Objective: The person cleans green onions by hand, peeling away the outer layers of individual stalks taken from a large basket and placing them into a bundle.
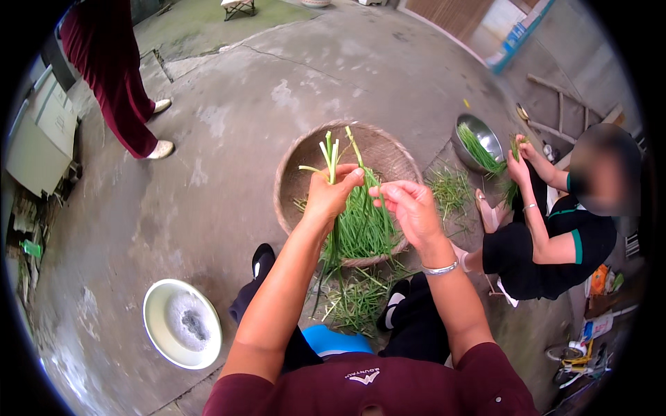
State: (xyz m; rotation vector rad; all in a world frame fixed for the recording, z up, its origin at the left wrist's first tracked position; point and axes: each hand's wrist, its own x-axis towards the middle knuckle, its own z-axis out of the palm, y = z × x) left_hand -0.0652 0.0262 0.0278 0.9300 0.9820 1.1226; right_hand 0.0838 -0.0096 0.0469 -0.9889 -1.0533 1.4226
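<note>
My left hand [327, 197] is closed around a small bunch of green chives [330, 150], pale stem ends up and leaves hanging below the wrist. One stem leans apart from the others, between my two hands. Thumb and forefinger of my right hand [415, 208] are pinched together just right of that stem; whatever they grip is too small to make out. Both hands are above a round woven basket [294, 156]. A heap of loose chives [366, 232] lies in its right part, with debris around it.
Trimmed scraps [350, 305] litter the ground by my feet. A cream basin [157, 331] of cloudy water stands left. To the right a seated co-worker [548, 236] holds greens near a metal bowl [490, 139] with chives. Another person [114, 76] stands far left.
</note>
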